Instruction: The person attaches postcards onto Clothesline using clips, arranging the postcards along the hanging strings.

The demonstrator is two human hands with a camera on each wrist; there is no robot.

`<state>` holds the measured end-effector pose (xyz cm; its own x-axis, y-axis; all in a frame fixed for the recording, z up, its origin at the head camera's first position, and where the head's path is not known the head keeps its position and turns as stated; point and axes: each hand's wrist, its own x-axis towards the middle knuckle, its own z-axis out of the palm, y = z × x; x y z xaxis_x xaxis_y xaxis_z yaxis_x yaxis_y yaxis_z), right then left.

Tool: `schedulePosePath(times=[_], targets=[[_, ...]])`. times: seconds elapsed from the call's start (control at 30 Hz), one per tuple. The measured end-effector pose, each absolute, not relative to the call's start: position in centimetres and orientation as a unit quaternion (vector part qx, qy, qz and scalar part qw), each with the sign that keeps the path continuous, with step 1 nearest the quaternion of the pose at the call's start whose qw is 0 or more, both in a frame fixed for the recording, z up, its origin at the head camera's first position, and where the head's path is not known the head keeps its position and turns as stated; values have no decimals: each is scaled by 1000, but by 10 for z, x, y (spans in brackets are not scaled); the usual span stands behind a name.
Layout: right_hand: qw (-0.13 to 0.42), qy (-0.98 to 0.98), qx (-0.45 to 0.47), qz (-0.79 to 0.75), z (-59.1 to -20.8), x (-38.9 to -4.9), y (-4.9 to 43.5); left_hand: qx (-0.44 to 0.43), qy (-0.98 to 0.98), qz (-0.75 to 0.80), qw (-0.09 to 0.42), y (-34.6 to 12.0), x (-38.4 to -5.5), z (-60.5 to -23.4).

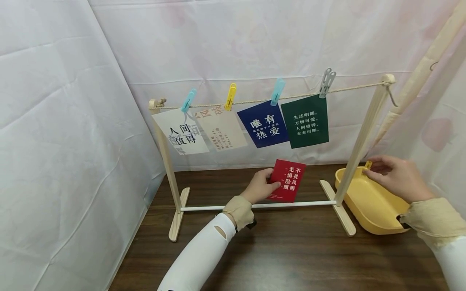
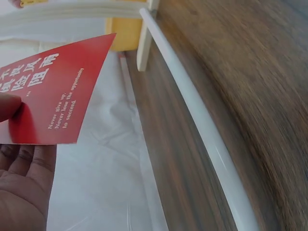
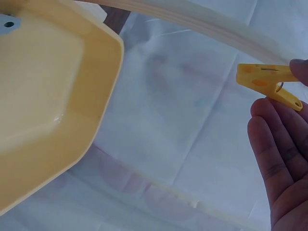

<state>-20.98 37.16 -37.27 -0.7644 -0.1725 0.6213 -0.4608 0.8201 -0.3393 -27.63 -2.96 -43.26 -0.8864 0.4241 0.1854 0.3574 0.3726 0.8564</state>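
Note:
My left hand (image 1: 259, 186) pinches a red card (image 1: 289, 173) with white lettering between thumb and fingers. The card is upright, below the rope and in front of the rack. In the left wrist view the thumb lies on the card's printed face, fingers behind it. At the right, my right hand (image 1: 398, 178) holds a small yellow clothespin (image 3: 262, 82) by its handle ends, over the far rim of a yellow basin (image 1: 378, 198). Thumb and fingers sit on opposite handles, and the pin's nose is closed on nothing.
A wooden rack with a rope (image 1: 356, 87) and a white crossbar (image 1: 302, 204) stands on the brown table (image 1: 291, 250). Clothespins hold a white card (image 1: 196, 147), a beige card (image 1: 236, 133), a blue card (image 1: 260, 141) and a green card (image 1: 309, 139). White curtains surround the table.

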Motion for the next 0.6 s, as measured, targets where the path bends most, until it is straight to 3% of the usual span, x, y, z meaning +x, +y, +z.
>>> schedulePosePath(times=[0.6], targets=[[339,-890,180,245,-352,-193,360,277,778,563,34,-12,-258,-419]])
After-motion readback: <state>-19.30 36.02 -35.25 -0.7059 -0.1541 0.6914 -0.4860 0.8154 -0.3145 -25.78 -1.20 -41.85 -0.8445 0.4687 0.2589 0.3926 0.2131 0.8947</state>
